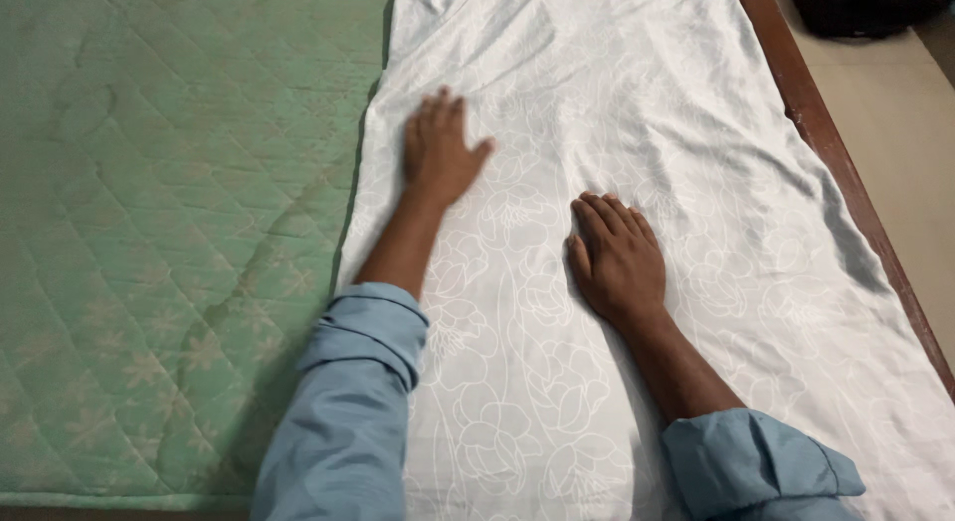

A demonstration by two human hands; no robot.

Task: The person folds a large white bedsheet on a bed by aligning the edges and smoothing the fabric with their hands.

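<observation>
Gripping nothing: left hand [438, 153] pressed flat, fingers together and thumb splayed, on the white floral-patterned sheet [557, 312] close to its left edge; right hand [617, 262] likewise flat, palm down, fingers straight, further toward the middle of the same cloth and lower in the picture. Far left, bare green quilted mattress [169, 233], faintly stained, its near edge cut off at the bottom. Just right of it, the sheet's left edge lying on the mattress, wrinkled cloth running up and out of the top of the picture. Rolled light-blue sleeves [368, 382] on both forearms, elbows cut off below. Right of the cloth, a brown wooden bed frame [846, 173], then pale floor [895, 103]. Top right corner, something dark [856, 4], mostly cut off, kind not discernible. No containers visible.
</observation>
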